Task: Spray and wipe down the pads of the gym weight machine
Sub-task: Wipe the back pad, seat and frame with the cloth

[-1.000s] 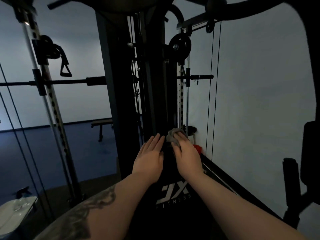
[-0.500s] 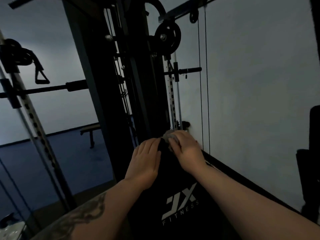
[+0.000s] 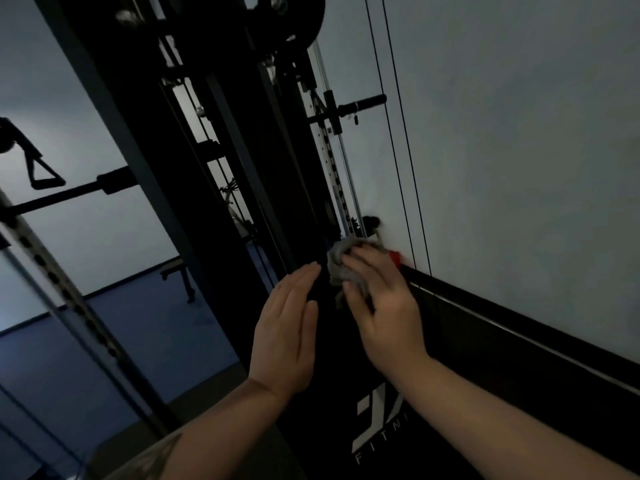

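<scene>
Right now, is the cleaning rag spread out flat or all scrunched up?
Scrunched up. The grey rag bulges in wrinkled folds under the right hand on the black pad.

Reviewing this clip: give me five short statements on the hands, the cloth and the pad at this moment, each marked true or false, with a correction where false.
1. The right hand holds a crumpled grey cloth against the top of the black pad. True.
2. The left hand grips a spray bottle. False: its fingers are straight and it holds nothing; it lies flat at the pad's left edge.
3. The pad bears a white logo below the hands. True.
4. The cloth lies on the blue floor. False: it is under the right hand's fingers, up on the pad.
5. Both hands hold the cloth. False: only the right hand is on it.
</scene>
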{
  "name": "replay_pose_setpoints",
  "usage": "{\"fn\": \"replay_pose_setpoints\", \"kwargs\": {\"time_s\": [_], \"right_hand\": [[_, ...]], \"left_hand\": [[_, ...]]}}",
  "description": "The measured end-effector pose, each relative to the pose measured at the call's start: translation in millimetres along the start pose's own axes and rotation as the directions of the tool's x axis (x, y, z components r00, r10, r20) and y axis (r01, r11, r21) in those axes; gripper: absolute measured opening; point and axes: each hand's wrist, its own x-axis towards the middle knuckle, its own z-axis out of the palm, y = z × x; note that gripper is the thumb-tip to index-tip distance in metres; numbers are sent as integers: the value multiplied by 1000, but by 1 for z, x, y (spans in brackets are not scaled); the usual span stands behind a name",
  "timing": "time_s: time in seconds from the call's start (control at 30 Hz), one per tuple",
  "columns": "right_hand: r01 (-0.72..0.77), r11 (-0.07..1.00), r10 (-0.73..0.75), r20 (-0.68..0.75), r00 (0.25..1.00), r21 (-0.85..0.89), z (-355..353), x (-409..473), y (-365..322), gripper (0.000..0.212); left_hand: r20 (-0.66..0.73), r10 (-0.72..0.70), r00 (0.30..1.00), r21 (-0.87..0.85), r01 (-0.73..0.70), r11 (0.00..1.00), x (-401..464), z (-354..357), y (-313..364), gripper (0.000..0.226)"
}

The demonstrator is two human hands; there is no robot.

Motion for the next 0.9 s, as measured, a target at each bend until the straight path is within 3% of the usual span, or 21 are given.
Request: {"fn": "replay_pose_setpoints", "kwargs": {"time_s": [0.07, 0.17, 0.27, 0.37, 0.53, 0.7, 0.77, 0.9], "right_hand": [[64, 998, -64, 37, 997, -5, -8, 13, 14, 43], [-90, 992, 93, -27, 995, 94, -5, 19, 15, 42], [-134, 987, 143, -110, 984, 83, 23, -37, -4, 43], [-171, 984, 175, -89, 980, 58, 34, -86, -13, 45], [-264, 947, 285, -98, 954, 180, 29, -33, -21, 49], [-334, 942, 337, -82, 938, 44, 49, -94, -43, 51], [-343, 939, 342, -73, 937, -3, 56, -113, -50, 49], [-323, 945, 327, -99, 940, 61, 50, -62, -50, 47]], "left_hand": [[-24, 11, 1000, -10, -12, 1000, -1, 3, -1, 42], [-55, 38, 998, -9, -38, 999, 0, 4, -3, 42], [-71, 34, 997, 3, -33, 999, -2, 6, -4, 42], [-79, 18, 997, 4, -18, 1000, -4, 7, -3, 41], [-78, 23, 997, 30, -20, 999, -4, 8, -2, 41], [-90, 28, 996, -16, -30, 999, -6, 8, -5, 41], [-79, 19, 997, -63, -24, 998, -5, 8, -5, 41], [39, 73, 997, -164, -66, 984, 2, 0, -7, 40]]}}
